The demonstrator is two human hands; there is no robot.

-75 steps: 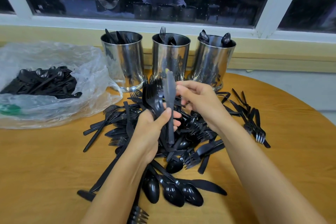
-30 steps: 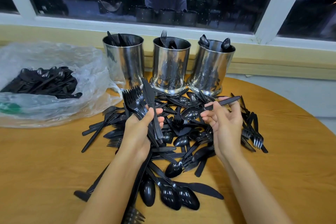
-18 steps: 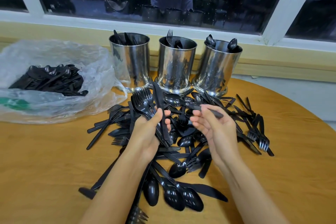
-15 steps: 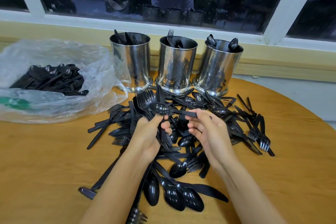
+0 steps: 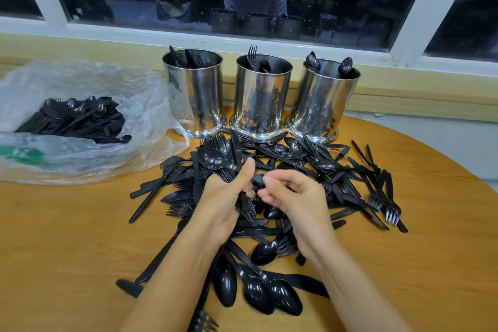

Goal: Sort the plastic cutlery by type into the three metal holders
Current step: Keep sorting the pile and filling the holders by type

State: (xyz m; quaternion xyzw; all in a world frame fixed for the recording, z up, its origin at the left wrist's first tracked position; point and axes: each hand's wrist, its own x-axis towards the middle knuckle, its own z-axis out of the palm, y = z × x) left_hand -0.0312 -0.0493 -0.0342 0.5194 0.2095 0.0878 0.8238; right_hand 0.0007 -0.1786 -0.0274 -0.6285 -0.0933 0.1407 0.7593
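Head cam had the round wooden table (image 5: 80,250) filling most of the shot, with a crinkly plastic bag (image 5: 89,83) of more black cutlery off to the left and the loose pile of black plastic cutlery (image 5: 336,178) spread mid-table. Behind the pile the three steel holders stood in a row: knife holder (image 5: 192,94) left, fork holder (image 5: 262,100) middle, spoon holder (image 5: 320,105) right. The left hand (image 5: 223,205) was wrapped tight round a mixed bundle (image 5: 226,145) of forks, a knife and one spoon (image 5: 213,160). That spoon lay slantwise, bowl up-left and handle running down-right to the right hand (image 5: 299,197). Its curled fingertips (image 5: 266,179) sat at the handle's end, but real pinch or just touching, I couldn't tell. My guess was the right hand had the easier trip, since the spoon holder was ahead and to the right of both hands.
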